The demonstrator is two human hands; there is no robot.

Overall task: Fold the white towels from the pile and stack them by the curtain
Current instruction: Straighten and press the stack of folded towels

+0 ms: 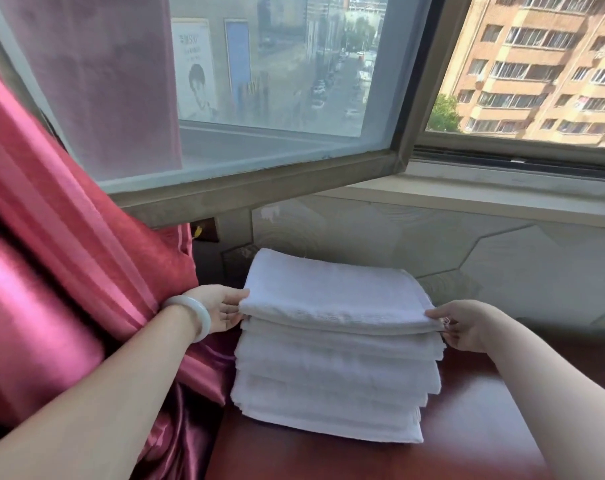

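A stack of several folded white towels (335, 382) stands on a dark red-brown table, right beside the red curtain (62, 254). The top folded towel (332, 292) lies flat on the stack. My left hand (221, 308), with a pale bangle on the wrist, pinches the top towel's near left corner, thumb on top. At the near right corner my right hand (463, 327) pinches the same towel, thumb over the edge. The unfolded pile is out of view.
An open window sash (259, 181) juts inward above and behind the stack. A pale patterned wall panel (501, 258) runs under the sill. The table surface (467, 427) stretches to the right of the stack.
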